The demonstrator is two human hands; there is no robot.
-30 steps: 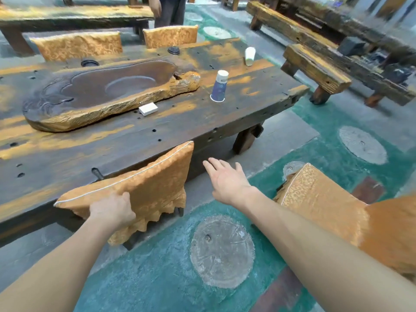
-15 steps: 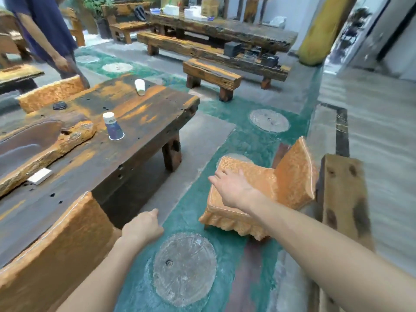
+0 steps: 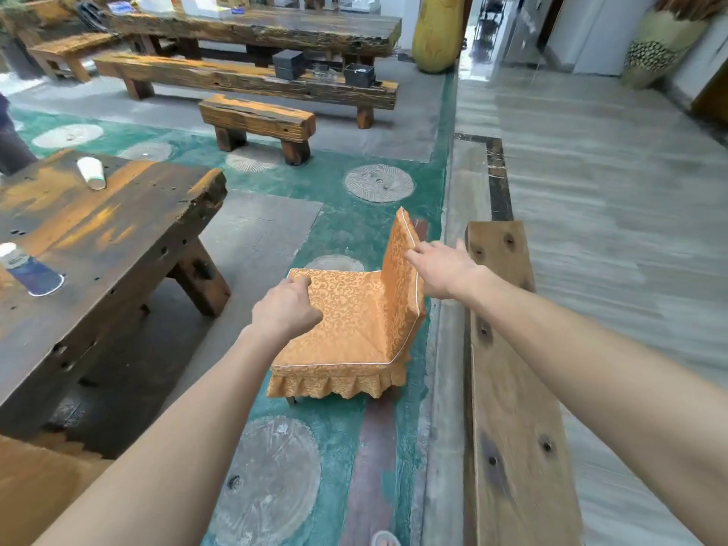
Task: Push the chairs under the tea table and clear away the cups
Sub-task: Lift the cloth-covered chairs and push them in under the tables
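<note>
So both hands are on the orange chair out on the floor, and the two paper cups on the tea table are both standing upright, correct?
Not quite. The head view shows the left hand and right hand on the orange chair, but only the blue cup on the tea table seems to stand, mouth down; the white cup lies on its side.

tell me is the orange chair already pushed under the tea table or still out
Still out. The orange chair stands on the green floor, apart from the tea table, with both hands at it.
</note>
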